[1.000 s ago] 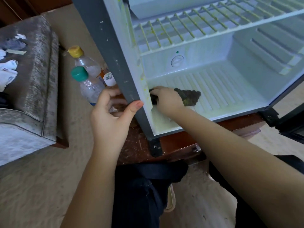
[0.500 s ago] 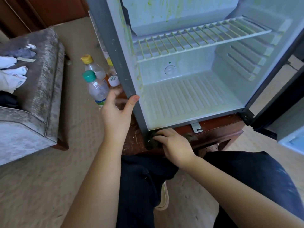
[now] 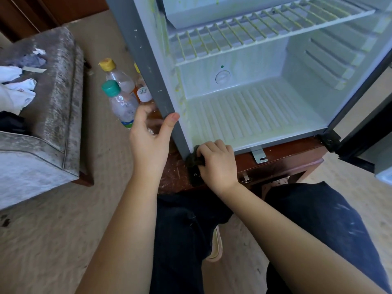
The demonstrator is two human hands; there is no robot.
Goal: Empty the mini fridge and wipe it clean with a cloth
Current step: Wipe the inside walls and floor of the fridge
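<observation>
Pinning cloth at fridge lower-left corner, interior just beyond, right hand fingers curled round it; left hand gripping frame

In the middle, I see my left hand gripping the gray edge of the mini fridge. Just right of it, my right hand holds a dark cloth against the bottom corner.

Left hand grips fridge edge (thumb in front); right hand clutches cloth.

Crumpled clothes lie on a grey armchair.
</observation>
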